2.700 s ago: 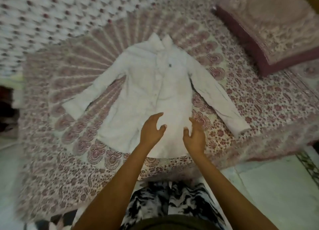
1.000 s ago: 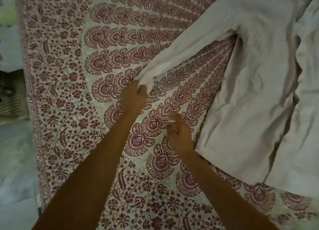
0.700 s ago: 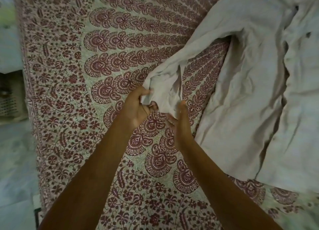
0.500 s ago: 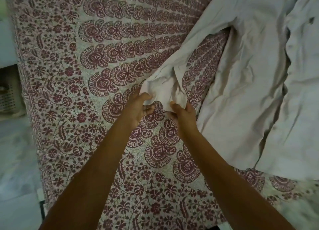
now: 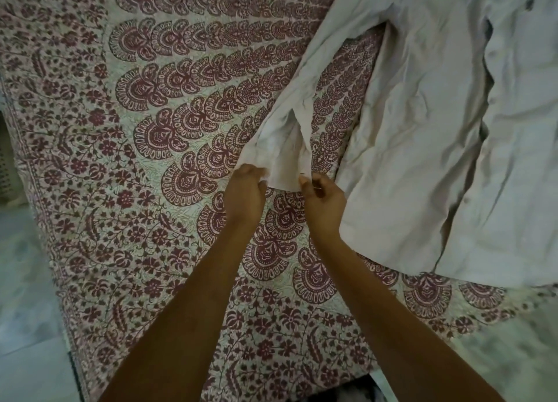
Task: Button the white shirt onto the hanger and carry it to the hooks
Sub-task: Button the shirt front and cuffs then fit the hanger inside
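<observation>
**Both hands pinching the cuff of the white shirt on the bed**

The white shirt is lying spread out on a bedspread printed with dark red paisley fans and small flowers on a pale ground, and it is filling the upper right of the view. Its cloth is looking creased and a little grey in the dim light. One long sleeve is running down and to the left from the body of the shirt, ending in a cuff that is gaping open along its slit. The front edge is running down the right side, with a couple of small pale buttons showing on it. A small dark mark is sitting near the top right of the chest; it is too small and blurred to read as a logo or any writing.

The person's left hand is closing its fingers on the left corner of the cuff, pinching the cloth. The right hand is gripping the right corner of the same cuff between thumb and fingers, just beside the body of the shirt. Both bare forearms are reaching up from the bottom of the view. A pale floor is showing along the left edge of the bed
</observation>
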`<action>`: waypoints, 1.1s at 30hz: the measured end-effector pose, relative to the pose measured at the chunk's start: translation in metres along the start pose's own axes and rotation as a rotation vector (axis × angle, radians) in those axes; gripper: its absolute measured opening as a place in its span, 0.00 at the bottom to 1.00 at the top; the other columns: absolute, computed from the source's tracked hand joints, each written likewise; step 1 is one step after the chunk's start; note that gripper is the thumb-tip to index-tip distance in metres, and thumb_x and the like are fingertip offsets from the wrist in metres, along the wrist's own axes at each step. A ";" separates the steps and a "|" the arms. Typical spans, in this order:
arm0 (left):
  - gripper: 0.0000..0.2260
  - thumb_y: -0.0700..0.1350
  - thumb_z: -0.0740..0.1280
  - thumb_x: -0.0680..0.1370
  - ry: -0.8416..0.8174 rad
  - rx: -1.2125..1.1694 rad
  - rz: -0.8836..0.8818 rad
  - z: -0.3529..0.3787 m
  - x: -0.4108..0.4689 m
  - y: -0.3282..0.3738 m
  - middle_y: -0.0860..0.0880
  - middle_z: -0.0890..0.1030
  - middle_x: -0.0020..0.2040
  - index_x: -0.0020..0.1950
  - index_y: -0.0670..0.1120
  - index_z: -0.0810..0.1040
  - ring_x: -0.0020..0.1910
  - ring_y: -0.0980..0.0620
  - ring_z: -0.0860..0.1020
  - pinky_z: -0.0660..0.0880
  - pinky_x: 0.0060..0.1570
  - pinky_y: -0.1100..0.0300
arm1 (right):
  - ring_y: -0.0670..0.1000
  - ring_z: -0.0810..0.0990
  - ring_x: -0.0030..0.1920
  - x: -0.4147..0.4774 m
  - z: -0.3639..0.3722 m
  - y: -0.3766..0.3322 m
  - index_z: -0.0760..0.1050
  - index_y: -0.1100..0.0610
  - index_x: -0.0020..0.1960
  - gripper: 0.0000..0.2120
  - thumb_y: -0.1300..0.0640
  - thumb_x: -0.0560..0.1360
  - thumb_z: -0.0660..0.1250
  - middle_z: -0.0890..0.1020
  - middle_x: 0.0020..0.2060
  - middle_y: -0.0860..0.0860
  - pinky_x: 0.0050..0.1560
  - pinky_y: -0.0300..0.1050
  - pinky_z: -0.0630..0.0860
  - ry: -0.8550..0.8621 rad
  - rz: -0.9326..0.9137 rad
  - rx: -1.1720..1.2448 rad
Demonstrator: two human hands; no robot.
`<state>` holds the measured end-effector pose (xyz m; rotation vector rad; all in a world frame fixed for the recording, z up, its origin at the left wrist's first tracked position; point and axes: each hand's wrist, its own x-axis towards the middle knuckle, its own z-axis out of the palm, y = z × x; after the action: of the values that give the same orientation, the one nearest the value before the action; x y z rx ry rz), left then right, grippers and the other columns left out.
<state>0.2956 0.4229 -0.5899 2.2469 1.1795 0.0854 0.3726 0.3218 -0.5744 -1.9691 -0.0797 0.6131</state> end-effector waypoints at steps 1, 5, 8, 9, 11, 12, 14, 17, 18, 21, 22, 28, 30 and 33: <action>0.12 0.37 0.64 0.76 -0.014 0.054 0.004 0.002 0.000 0.002 0.41 0.78 0.55 0.58 0.41 0.78 0.54 0.43 0.76 0.75 0.50 0.51 | 0.44 0.75 0.35 0.000 0.000 0.002 0.79 0.58 0.44 0.05 0.57 0.74 0.67 0.80 0.35 0.49 0.43 0.43 0.74 -0.010 -0.012 -0.014; 0.06 0.38 0.63 0.76 -0.080 0.155 -0.034 -0.003 0.012 0.007 0.41 0.79 0.48 0.50 0.41 0.78 0.47 0.42 0.77 0.72 0.40 0.52 | 0.45 0.76 0.37 0.001 0.000 0.004 0.80 0.59 0.46 0.06 0.57 0.75 0.66 0.80 0.37 0.49 0.41 0.36 0.72 -0.043 -0.055 -0.050; 0.04 0.38 0.64 0.74 -0.110 0.035 -0.051 -0.008 0.017 0.005 0.41 0.80 0.44 0.43 0.41 0.78 0.42 0.42 0.78 0.76 0.39 0.52 | 0.47 0.77 0.38 0.001 0.002 0.004 0.80 0.59 0.46 0.06 0.57 0.74 0.66 0.82 0.39 0.52 0.41 0.38 0.72 -0.050 -0.051 -0.066; 0.04 0.38 0.65 0.74 -0.092 -0.026 -0.047 -0.009 0.017 0.005 0.41 0.81 0.43 0.42 0.41 0.78 0.41 0.43 0.79 0.76 0.39 0.52 | 0.47 0.78 0.38 0.001 0.002 0.003 0.80 0.58 0.47 0.06 0.57 0.74 0.66 0.83 0.40 0.52 0.40 0.38 0.72 -0.049 -0.054 -0.077; 0.03 0.37 0.66 0.73 -0.034 -0.145 -0.051 -0.013 0.014 0.010 0.43 0.82 0.40 0.41 0.41 0.79 0.38 0.48 0.79 0.75 0.39 0.57 | 0.47 0.78 0.37 0.001 0.003 0.001 0.81 0.58 0.46 0.06 0.57 0.74 0.66 0.83 0.39 0.52 0.38 0.39 0.71 -0.040 -0.063 -0.099; 0.03 0.36 0.66 0.72 -0.019 -0.188 -0.054 -0.014 0.013 0.015 0.44 0.83 0.40 0.41 0.41 0.80 0.37 0.50 0.78 0.74 0.40 0.60 | 0.47 0.78 0.36 0.002 0.003 -0.001 0.81 0.57 0.46 0.06 0.57 0.74 0.66 0.83 0.39 0.52 0.38 0.38 0.71 -0.037 -0.062 -0.101; 0.04 0.36 0.67 0.72 -0.022 -0.246 -0.052 -0.016 0.008 0.025 0.45 0.83 0.40 0.43 0.41 0.81 0.37 0.52 0.77 0.74 0.41 0.62 | 0.45 0.76 0.34 0.001 0.003 -0.002 0.81 0.56 0.47 0.06 0.57 0.74 0.66 0.83 0.39 0.52 0.36 0.34 0.70 -0.040 -0.047 -0.106; 0.03 0.37 0.67 0.71 -0.012 -0.294 -0.034 -0.016 0.001 0.036 0.47 0.83 0.38 0.42 0.42 0.81 0.36 0.52 0.79 0.75 0.42 0.61 | 0.44 0.75 0.34 -0.001 0.005 -0.003 0.81 0.56 0.49 0.08 0.56 0.75 0.65 0.84 0.41 0.52 0.34 0.31 0.68 -0.040 -0.038 -0.112; 0.03 0.37 0.67 0.71 0.006 -0.294 -0.026 -0.015 -0.002 0.037 0.47 0.83 0.38 0.42 0.42 0.81 0.36 0.51 0.80 0.76 0.41 0.60 | 0.44 0.75 0.35 -0.001 0.005 -0.004 0.81 0.56 0.50 0.08 0.55 0.75 0.65 0.84 0.41 0.53 0.35 0.33 0.69 -0.037 -0.029 -0.099; 0.02 0.38 0.68 0.72 0.069 -0.278 -0.001 -0.014 -0.009 0.040 0.46 0.83 0.37 0.42 0.42 0.81 0.35 0.51 0.80 0.77 0.39 0.59 | 0.47 0.78 0.37 -0.003 0.003 -0.008 0.82 0.56 0.50 0.08 0.55 0.75 0.66 0.84 0.42 0.54 0.40 0.42 0.74 -0.056 -0.031 -0.059; 0.02 0.39 0.68 0.72 0.087 -0.280 0.002 -0.014 -0.010 0.040 0.46 0.83 0.37 0.42 0.42 0.81 0.35 0.50 0.80 0.77 0.39 0.57 | 0.49 0.79 0.38 -0.004 0.003 -0.010 0.82 0.56 0.49 0.08 0.56 0.75 0.66 0.84 0.41 0.54 0.42 0.44 0.75 -0.066 -0.053 -0.064; 0.03 0.41 0.68 0.72 0.105 -0.280 0.026 -0.012 -0.018 0.044 0.47 0.83 0.38 0.42 0.42 0.80 0.36 0.51 0.81 0.78 0.40 0.56 | 0.55 0.81 0.44 -0.003 0.002 -0.010 0.81 0.57 0.53 0.10 0.57 0.75 0.64 0.83 0.45 0.58 0.45 0.49 0.77 -0.094 -0.111 -0.231; 0.02 0.41 0.68 0.73 0.091 -0.264 0.030 -0.013 -0.018 0.047 0.48 0.83 0.38 0.42 0.43 0.80 0.37 0.51 0.81 0.76 0.39 0.59 | 0.56 0.81 0.43 -0.002 0.000 -0.009 0.81 0.58 0.52 0.10 0.57 0.75 0.64 0.83 0.43 0.59 0.46 0.52 0.77 -0.113 -0.117 -0.193; 0.03 0.41 0.67 0.73 0.047 -0.236 0.045 -0.012 -0.015 0.047 0.47 0.83 0.38 0.43 0.44 0.80 0.36 0.50 0.80 0.77 0.39 0.56 | 0.54 0.81 0.44 -0.002 -0.004 -0.007 0.82 0.59 0.50 0.10 0.56 0.76 0.65 0.84 0.42 0.57 0.48 0.53 0.78 -0.139 -0.084 -0.097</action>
<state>0.3170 0.3970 -0.5515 2.0737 1.0824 0.2813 0.3744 0.3210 -0.5660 -2.0038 -0.2815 0.7017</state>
